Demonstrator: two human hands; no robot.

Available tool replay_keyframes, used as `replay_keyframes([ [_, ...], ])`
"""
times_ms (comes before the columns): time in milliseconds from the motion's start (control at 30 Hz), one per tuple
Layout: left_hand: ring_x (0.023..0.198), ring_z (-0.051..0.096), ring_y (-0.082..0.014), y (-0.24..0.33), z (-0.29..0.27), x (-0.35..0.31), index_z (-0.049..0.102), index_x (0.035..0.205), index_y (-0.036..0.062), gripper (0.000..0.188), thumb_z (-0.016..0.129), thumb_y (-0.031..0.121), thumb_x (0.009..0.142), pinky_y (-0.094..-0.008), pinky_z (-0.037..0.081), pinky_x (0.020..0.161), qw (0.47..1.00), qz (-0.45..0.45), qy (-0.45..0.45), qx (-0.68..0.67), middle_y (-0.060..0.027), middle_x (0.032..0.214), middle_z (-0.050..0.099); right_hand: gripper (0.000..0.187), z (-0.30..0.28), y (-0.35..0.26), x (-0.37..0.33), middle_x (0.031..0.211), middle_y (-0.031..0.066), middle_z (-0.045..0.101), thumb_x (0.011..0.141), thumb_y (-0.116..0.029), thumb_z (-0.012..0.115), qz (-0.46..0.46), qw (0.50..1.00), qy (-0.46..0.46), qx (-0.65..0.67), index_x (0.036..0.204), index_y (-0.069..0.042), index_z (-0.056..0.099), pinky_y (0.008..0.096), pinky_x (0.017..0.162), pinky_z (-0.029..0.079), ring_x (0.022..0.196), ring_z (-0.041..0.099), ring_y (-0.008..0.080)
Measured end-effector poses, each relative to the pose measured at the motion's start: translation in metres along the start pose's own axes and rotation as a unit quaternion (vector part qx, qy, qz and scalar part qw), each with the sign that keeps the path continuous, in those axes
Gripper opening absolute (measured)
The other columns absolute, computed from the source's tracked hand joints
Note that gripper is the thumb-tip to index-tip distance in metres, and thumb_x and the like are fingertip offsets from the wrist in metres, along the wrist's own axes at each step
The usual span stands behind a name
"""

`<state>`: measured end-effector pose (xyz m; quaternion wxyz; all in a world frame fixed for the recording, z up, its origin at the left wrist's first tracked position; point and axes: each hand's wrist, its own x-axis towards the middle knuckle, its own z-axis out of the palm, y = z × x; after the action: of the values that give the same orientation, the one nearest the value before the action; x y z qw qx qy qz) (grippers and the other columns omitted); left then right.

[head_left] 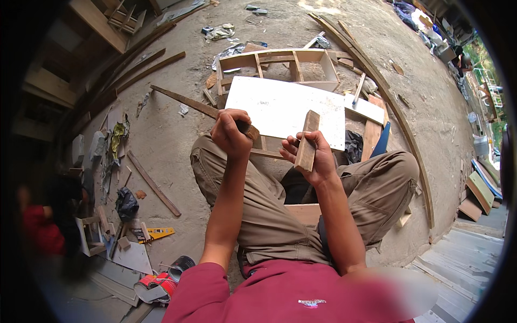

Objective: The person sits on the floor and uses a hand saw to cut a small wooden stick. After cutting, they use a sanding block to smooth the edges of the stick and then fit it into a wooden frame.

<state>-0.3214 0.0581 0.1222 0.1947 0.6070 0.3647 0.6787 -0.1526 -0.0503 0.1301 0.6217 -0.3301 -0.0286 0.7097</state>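
Note:
My left hand (229,132) is closed round a long, narrow wooden strip (183,99). The strip slants out to the far left, and its near end pokes out by my thumb. In my right hand (324,159) a short wooden block (307,148) is gripped between thumb and fingers, tilted upward. Just beyond both hands lies a white board (285,107). It rests against a wooden frame with dividers (295,71), whose lower part the board hides.
A hammer (358,89) lies on a white piece at the right, near a blue saw blade (382,141). A long curved-looking plank (398,113) runs along the right. Red cans (156,288) and a yellow-handled saw (160,233) are at lower left.

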Motion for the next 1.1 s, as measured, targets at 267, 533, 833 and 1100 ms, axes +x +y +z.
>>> replay_keyframes([
  [267,0.063,0.060,-0.0209,-0.006,-0.008,0.005,0.059,0.068,0.0038,0.056,0.033,0.029,0.111,-0.0335,0.047,0.060,0.997,0.046,0.026,-0.055,-0.0075,0.065,0.064,0.035,0.049,0.019,0.015,0.092,0.0106,0.071,0.088,-0.024,0.082,-0.044,0.974,-0.049,-0.218,0.105,-0.004,0.059,0.0254,0.057,0.053,0.068,0.066,0.0118],
  [533,0.057,0.059,-0.0172,-0.019,-0.001,0.009,0.057,0.070,0.0036,0.057,0.031,0.032,0.112,-0.0316,0.045,0.055,0.995,0.042,-0.090,-0.012,-0.0072,0.064,0.060,0.041,0.046,0.002,0.027,0.082,0.0054,0.062,0.100,-0.039,0.066,-0.017,0.983,-0.003,-0.185,0.115,-0.003,0.053,0.0227,0.051,0.049,0.061,0.059,0.0085],
  [833,0.047,0.051,-0.0261,-0.053,0.047,-0.051,0.056,0.063,0.0059,0.043,0.045,0.015,0.104,-0.0381,0.042,0.056,0.964,0.038,-0.251,0.077,-0.0058,0.053,0.053,0.033,-0.012,-0.031,0.001,0.090,0.0020,0.065,0.098,-0.020,0.071,-0.310,0.889,-0.089,-0.325,0.122,-0.003,0.057,0.0242,0.073,0.051,0.083,0.061,0.0083],
  [1100,0.045,0.047,-0.0280,-0.057,0.062,-0.049,0.054,0.059,0.0051,0.046,0.049,0.017,0.104,-0.0388,0.040,0.053,0.973,-0.009,-0.217,0.079,-0.0080,0.052,0.053,0.028,-0.029,-0.039,-0.009,0.095,0.0011,0.066,0.094,-0.013,0.075,-0.273,0.901,-0.071,-0.329,0.116,-0.002,0.061,0.0263,0.080,0.051,0.089,0.061,0.0089],
])
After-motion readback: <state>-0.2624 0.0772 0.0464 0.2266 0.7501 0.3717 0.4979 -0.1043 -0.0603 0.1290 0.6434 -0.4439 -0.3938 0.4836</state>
